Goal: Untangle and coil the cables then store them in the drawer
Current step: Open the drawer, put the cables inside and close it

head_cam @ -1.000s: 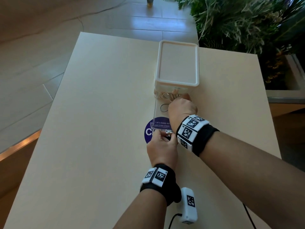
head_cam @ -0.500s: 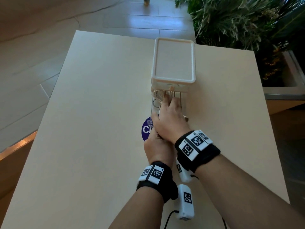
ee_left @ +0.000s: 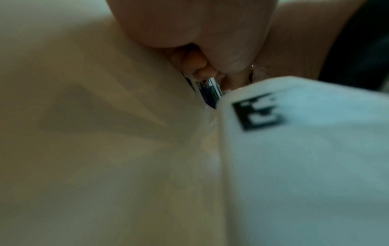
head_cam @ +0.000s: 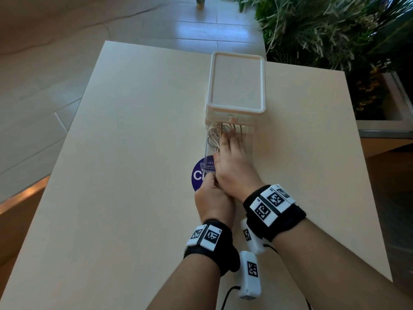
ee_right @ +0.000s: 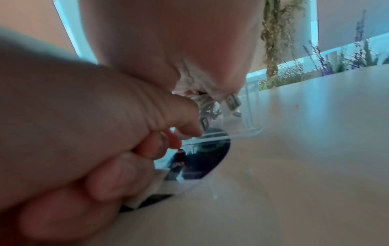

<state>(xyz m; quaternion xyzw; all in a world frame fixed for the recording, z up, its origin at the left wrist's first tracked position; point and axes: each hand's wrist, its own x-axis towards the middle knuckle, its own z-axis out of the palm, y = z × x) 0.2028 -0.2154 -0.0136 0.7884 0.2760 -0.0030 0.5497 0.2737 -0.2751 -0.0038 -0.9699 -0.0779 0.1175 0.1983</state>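
A person stands over a pale worktop (head_cam: pixel 125 166), both hands at a small clear drawer (head_cam: pixel 209 151) pulled out toward them from a cream storage box (head_cam: pixel 237 83).

The right hand (head_cam: pixel 232 166) lies flat inside the drawer, its fingers (head_cam: pixel 225 139) straight and pressing down on a bundle of pale cables (head_cam: pixel 215 133). The cables sit at the back of the drawer, partly under the box's front edge, in loose loops rather than a tight coil.

The left hand (head_cam: pixel 212 200) is just in front of the drawer, fingers (ee_right: pixel 185 131) curled and pinching its clear front lip, as the right wrist view shows. A round purple sticker (head_cam: pixel 197 175) on the worktop lies under the drawer's front. Green plants (head_cam: pixel 335 27) stand beyond the far edge.

The cables look stored and the likely next step is sliding the drawer shut. The risks, as a judgement: loops may spring up once the pressing hand lifts and snag on the box's edge, jamming the drawer; a connector seen near the palm may catch there too; and pushing before the right hand is out could trap its fingertips.
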